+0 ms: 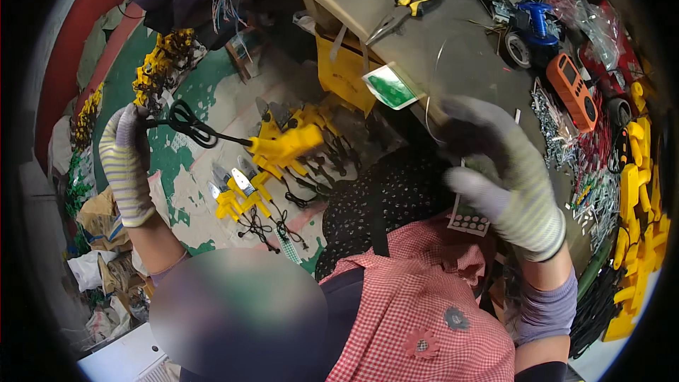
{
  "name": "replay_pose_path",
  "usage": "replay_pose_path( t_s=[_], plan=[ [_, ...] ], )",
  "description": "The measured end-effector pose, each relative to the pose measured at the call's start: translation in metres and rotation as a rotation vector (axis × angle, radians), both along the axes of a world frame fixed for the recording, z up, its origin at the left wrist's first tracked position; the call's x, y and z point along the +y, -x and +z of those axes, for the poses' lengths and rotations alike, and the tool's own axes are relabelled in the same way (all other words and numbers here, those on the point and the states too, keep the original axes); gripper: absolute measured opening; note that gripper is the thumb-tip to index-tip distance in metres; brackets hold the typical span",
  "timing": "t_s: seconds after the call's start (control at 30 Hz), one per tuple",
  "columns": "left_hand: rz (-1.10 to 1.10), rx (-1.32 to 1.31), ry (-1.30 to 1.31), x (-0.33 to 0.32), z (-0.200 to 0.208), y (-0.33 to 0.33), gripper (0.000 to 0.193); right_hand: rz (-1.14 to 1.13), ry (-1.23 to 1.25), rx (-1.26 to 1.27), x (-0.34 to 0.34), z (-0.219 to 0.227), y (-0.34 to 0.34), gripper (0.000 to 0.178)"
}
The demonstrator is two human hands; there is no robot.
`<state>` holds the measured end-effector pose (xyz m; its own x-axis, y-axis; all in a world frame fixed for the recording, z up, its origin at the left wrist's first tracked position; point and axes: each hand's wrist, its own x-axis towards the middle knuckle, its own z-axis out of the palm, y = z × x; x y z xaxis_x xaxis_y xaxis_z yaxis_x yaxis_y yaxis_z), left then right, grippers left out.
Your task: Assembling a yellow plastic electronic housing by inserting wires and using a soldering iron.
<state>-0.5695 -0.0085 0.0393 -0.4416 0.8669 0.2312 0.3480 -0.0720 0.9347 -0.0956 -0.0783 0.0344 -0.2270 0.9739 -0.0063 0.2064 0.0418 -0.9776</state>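
Note:
My left hand, in a striped knit glove, is raised at the left with its fingers closed on a black cord. The cord is looped into a bundle and runs to a yellow-bodied corded tool, slightly blurred, above the floor. My right hand, gloved alike, is at the table edge, thumb and fingers apart and partly blurred; I see nothing gripped between them. Just left of its fingertips is a green-and-white card. Below the thumb, a sheet with round stickers lies against my apron.
More yellow corded tools with metal tips lie on the floor. On the table are yellow-handled pliers, a blue-and-white tape dispenser-like object, an orange meter and small loose parts. Yellow plastic shells pile up at the right.

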Motion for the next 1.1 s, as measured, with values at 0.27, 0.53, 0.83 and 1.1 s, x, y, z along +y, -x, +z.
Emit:
replay_pose_path(
  t_s=[0.27,0.53,0.83,1.1],
  plan=[
    [0.136,0.962,0.158,0.079,-0.120,0.014,0.039,-0.364,0.247,0.250,-0.078,0.012,-0.049,0.032],
    [0.247,0.479,0.440,0.047,-0.318,0.104,0.043,-0.707,0.245,0.258,-0.119,-0.008,-0.088,0.021],
    [-0.007,0.674,0.584,-0.011,-0.394,0.006,0.045,-0.862,-0.153,0.189,-0.099,-0.057,-0.097,0.020],
    [-0.297,0.524,0.623,-0.051,-0.481,-0.007,0.041,-0.357,-0.267,-1.128,-0.107,-0.042,-0.136,0.011]
  ],
)
